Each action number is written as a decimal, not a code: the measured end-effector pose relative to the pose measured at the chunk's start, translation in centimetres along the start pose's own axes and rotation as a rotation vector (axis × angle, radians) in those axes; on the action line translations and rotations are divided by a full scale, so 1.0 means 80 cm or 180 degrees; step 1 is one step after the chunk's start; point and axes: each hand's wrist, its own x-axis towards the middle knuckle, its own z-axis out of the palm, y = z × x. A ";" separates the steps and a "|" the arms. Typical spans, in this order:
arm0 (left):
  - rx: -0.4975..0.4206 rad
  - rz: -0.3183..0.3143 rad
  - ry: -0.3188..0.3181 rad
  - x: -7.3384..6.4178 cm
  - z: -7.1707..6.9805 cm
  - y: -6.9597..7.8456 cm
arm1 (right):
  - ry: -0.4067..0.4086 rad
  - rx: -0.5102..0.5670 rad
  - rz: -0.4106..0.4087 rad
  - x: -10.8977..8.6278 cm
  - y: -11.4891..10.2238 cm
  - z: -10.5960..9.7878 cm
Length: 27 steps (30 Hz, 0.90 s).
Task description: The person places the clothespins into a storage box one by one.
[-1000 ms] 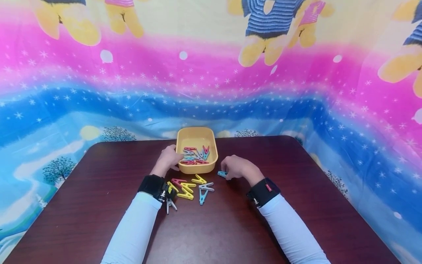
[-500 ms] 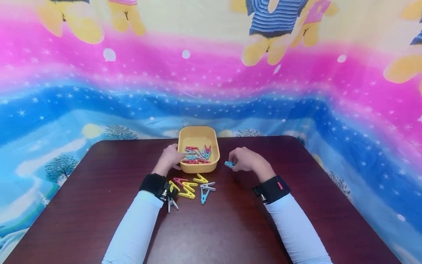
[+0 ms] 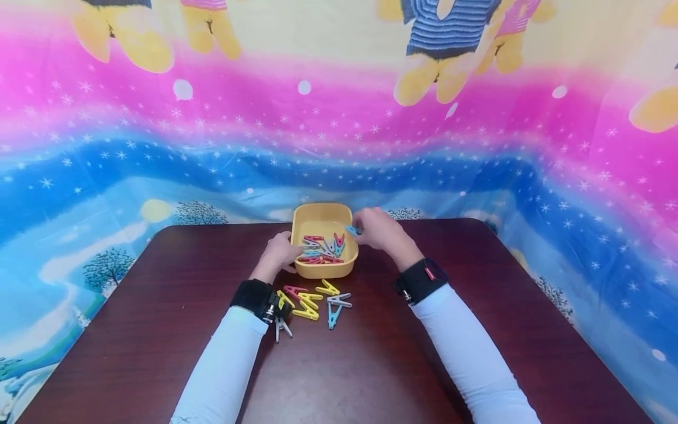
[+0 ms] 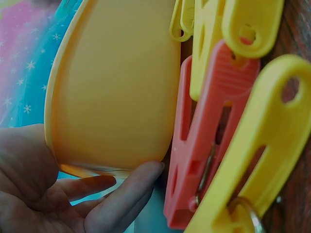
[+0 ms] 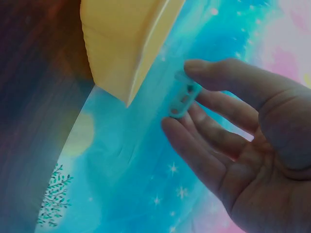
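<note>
A yellow plastic tub (image 3: 324, 271) stands near the table's far edge, with red, grey and blue clothespins (image 3: 323, 252) lying in its front part. My left hand (image 3: 278, 253) holds the tub's left side, thumb over the rim and fingers against the outer wall (image 4: 116, 87). At the tub's right rim, my right hand (image 3: 381, 229) pinches a light blue clothespin (image 5: 183, 97) between thumb and fingertips. The clothespin's end overlaps the rim in the head view. Before the tub lie several yellow clothespins (image 3: 306, 314) and a pink one (image 4: 209, 131).
Grey (image 3: 339, 301) and blue (image 3: 334, 318) clothespins lie right of the yellow ones. Another grey clothespin (image 3: 283, 330) lies beside the left wrist camera. The dark wooden table (image 3: 371, 365) ends just behind the tub, where a printed curtain (image 3: 318, 147) hangs.
My right hand lifted the light blue clothespin off the table right of the tub, then carried it up and left to the tub's right rim. My left hand stays on the tub.
</note>
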 end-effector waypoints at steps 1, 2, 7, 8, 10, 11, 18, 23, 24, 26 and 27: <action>0.0001 -0.0003 0.0002 0.000 0.000 0.000 | 0.0016 -0.0059 0.0008 0.008 -0.004 0.000; 0.0006 -0.0012 0.0006 0.000 0.000 -0.001 | 0.0017 -0.0111 0.0025 0.016 -0.008 0.001; 0.0022 -0.0018 0.0039 0.001 -0.001 -0.002 | -0.0061 -0.0292 0.0035 0.055 -0.022 0.010; 0.0025 -0.0021 0.0052 0.002 -0.001 -0.002 | -0.0094 -0.0342 -0.0002 0.062 -0.024 0.013; 0.0031 -0.0014 0.0063 0.002 -0.001 -0.002 | -0.0175 -0.0523 -0.0108 0.076 -0.027 0.020; 0.0039 -0.0020 0.0066 0.003 -0.001 -0.003 | -0.0211 -0.0650 -0.0173 0.081 -0.027 0.023; 0.0026 -0.0051 0.0041 0.004 -0.001 0.001 | -0.0306 -0.1485 -0.0597 0.116 -0.036 0.039; 0.0050 -0.0096 0.0050 0.007 -0.002 0.001 | -0.0598 -0.1806 -0.0831 0.136 -0.045 0.048; 0.0049 -0.0102 0.0055 0.008 -0.002 0.001 | -0.0646 -0.1836 -0.0880 0.138 -0.046 0.049; 0.0038 -0.0118 0.0058 0.010 -0.002 0.000 | -0.0735 -0.1883 -0.0973 0.143 -0.047 0.053; 0.0033 -0.0125 0.0060 0.011 -0.002 0.000 | -0.0770 -0.1904 -0.1007 0.145 -0.048 0.054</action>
